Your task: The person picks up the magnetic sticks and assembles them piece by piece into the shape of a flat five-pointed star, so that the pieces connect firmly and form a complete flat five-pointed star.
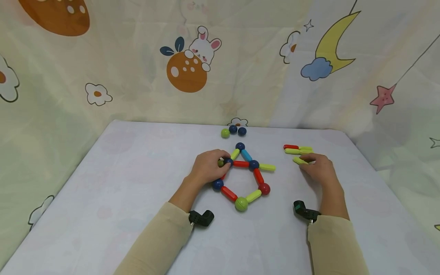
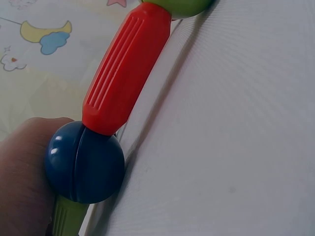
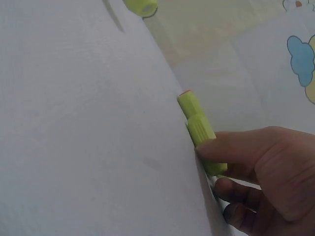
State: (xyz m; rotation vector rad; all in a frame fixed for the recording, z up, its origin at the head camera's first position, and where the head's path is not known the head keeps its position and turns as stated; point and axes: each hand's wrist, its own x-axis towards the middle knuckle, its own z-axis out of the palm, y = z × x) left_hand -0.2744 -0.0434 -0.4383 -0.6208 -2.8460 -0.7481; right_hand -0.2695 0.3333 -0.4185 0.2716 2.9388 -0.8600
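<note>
On the white-covered table lies a frame of magnetic-style rods and balls: a red, blue, and yellow-green ring with a triangle on top. My left hand [image 1: 207, 166] grips a blue ball [image 1: 228, 163] at its upper left corner. A lower blue ball [image 2: 86, 162] and a red rod [image 2: 128, 69] fill the left wrist view, beside part of that hand. Right of the frame, my right hand [image 1: 319, 168] pinches a yellow-green rod [image 1: 300, 160] between thumb and fingers; the rod's far end is hidden by the fingers.
Just beyond the right hand lie a red rod [image 1: 291, 146] and yellow-green rods [image 1: 292, 151]. A green ball [image 1: 225, 133] and two blue balls [image 1: 242, 131] sit near the table's back edge. A yellow-green rod [image 1: 267, 167] sticks out from the frame's right side.
</note>
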